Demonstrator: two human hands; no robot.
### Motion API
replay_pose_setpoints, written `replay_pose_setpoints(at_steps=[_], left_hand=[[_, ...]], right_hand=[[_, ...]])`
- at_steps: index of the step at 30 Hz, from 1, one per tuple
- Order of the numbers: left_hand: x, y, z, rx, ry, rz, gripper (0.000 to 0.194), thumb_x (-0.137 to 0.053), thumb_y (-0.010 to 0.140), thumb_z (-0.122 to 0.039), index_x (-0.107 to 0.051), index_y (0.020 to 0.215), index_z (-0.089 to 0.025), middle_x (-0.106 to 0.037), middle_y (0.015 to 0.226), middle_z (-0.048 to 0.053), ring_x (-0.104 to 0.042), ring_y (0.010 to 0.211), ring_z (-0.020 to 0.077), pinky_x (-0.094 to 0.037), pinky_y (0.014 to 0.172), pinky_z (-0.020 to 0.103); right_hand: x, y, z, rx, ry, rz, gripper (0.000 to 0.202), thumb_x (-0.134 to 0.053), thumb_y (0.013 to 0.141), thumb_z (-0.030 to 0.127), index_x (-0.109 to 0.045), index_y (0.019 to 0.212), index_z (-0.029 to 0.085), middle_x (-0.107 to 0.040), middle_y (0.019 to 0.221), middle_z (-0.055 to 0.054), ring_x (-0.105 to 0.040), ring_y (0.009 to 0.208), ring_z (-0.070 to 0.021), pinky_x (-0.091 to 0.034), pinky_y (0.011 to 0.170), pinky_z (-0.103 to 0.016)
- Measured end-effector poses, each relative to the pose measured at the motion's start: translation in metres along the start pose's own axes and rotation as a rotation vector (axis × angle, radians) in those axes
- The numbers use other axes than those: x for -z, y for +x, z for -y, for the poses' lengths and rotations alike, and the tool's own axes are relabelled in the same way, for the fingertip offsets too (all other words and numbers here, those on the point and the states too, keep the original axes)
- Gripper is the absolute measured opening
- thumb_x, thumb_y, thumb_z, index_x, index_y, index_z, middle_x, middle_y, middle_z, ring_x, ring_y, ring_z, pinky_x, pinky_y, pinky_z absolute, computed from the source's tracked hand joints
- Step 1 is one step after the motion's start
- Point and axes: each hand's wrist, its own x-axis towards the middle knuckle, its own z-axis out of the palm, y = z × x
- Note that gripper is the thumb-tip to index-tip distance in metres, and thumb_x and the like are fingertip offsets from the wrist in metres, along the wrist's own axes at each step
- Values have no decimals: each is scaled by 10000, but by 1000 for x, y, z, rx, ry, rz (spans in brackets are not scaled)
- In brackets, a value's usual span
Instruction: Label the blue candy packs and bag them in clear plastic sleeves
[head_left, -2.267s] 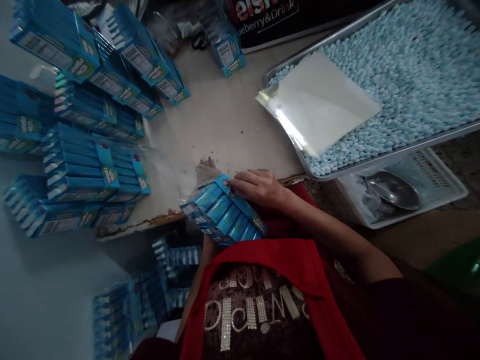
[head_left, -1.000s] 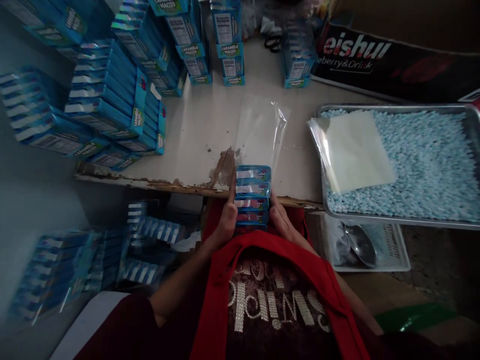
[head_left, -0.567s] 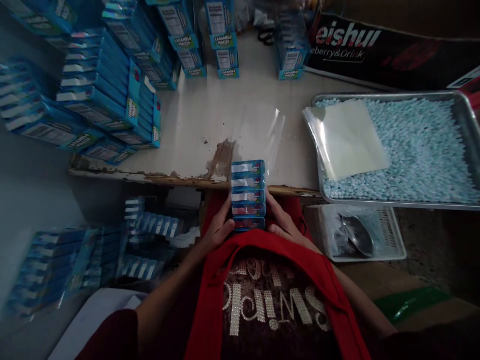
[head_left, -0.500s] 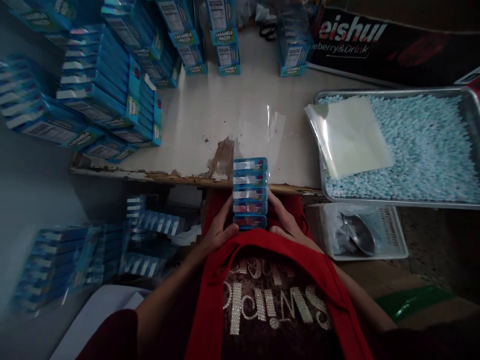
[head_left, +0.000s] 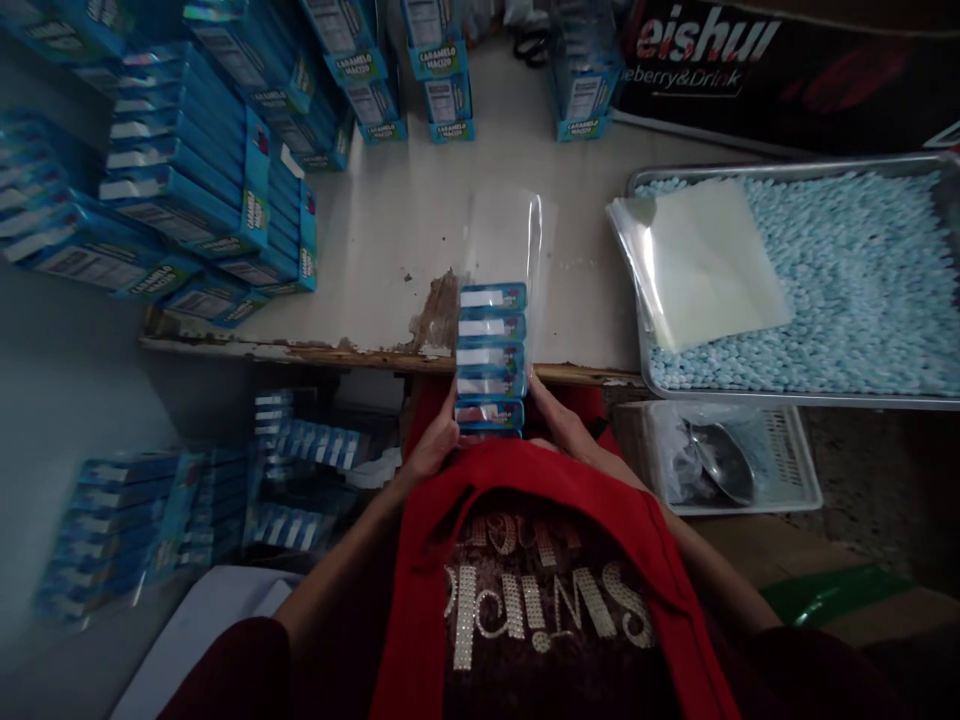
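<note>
A row of small blue candy boxes [head_left: 491,356] lies across the table's front edge in front of my body. Clear plastic film [head_left: 501,230], apparently a bag, stretches beyond its far end. My left hand [head_left: 436,440] presses against the row's left side near its close end. On the opposite side, my right hand [head_left: 566,428] has its fingers along the row and film, so the boxes sit between both hands. The red apron [head_left: 517,465] hides the nearest end of the row and part of my fingers.
Stacked blue candy boxes [head_left: 180,170] crowd the left. A metal tray [head_left: 795,400] of pale blue candies, topped by clear sheets [head_left: 709,265], stands right. Below it, a white basket [head_left: 806,470] holds a scoop [head_left: 724,462]. Wrapped packs [head_left: 105,530] sit low left; scissors [head_left: 532,46] lie behind.
The row of boxes has slid forward, farther over the table, and one more box shows at its near end. Both hands stay at its sides; the clear film now lies farther forward.
</note>
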Motion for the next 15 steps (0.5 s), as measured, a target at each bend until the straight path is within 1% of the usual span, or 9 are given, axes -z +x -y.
replay_pose_setpoints(at_steps=[2,3,5,7,9,11,12,13,15], left_hand=[[-10,14,-23,-53,9,78,1030,-755,908,-780,-416,1746,-288,-614,1659,136,-530,1587,434,-415,1347,585],[-12,24,-35,-87,35,121,1054,-791,902,-740,-387,1757,-277,-569,1701,139,-513,1600,431,-397,1357,586],[-9,47,-58,-140,155,166,1194,-898,817,-696,-343,1769,-236,-501,1746,177,-475,1618,461,-371,1366,613],[4,69,-71,-202,375,101,1426,-1012,660,-678,-274,1789,-214,-421,1787,222,-391,1656,506,-323,1378,654],[20,87,-71,-300,649,-36,1652,-1091,491,-650,-181,1810,-249,-276,1849,234,-235,1713,525,-223,1405,681],[32,100,-60,-423,838,-147,1768,-1110,405,-654,-109,1818,-299,-106,1894,215,-66,1746,516,-121,1423,683],[35,105,-53,-475,873,-162,1784,-1107,395,-668,-94,1818,-305,-63,1899,212,-29,1748,516,-104,1424,685],[36,109,-46,-514,865,-144,1766,-1096,415,-687,-95,1817,-299,-75,1897,218,-48,1747,518,-123,1421,689],[34,118,-36,-542,780,-42,1649,-1059,505,-722,-156,1810,-272,-246,1856,235,-232,1718,514,-253,1395,688]], right_hand=[[6,20,-1,2,-44,-51,1068,-612,968,851,-220,1817,336,-295,1869,-34,-308,1728,-355,-286,1420,-534],[12,32,-1,-3,-67,-82,1051,-553,983,871,-237,1816,314,-328,1858,-54,-346,1712,-362,-310,1410,-540],[26,53,-1,-9,-132,-143,993,-456,1014,881,-306,1801,295,-426,1814,-85,-422,1675,-370,-345,1391,-566],[42,69,-2,-15,-225,-188,997,-505,994,885,-364,1781,290,-480,1781,-115,-453,1652,-391,-353,1378,-608],[54,76,-7,-33,-308,-202,1174,-731,861,883,-339,1788,278,-401,1821,-143,-390,1681,-429,-333,1380,-640],[59,77,-13,-62,-346,-204,1435,-944,684,800,-243,1815,264,-258,1875,-159,-286,1721,-455,-301,1394,-646],[58,76,-16,-72,-343,-197,1507,-999,644,739,-194,1824,256,-215,1886,-165,-257,1731,-456,-290,1401,-641],[57,77,-18,-75,-327,-183,1512,-1018,652,677,-167,1827,253,-217,1885,-167,-262,1731,-449,-287,1403,-633],[52,80,-19,-68,-266,-147,1401,-1004,714,567,-203,1820,258,-330,1850,-158,-355,1700,-425,-315,1394,-618]])
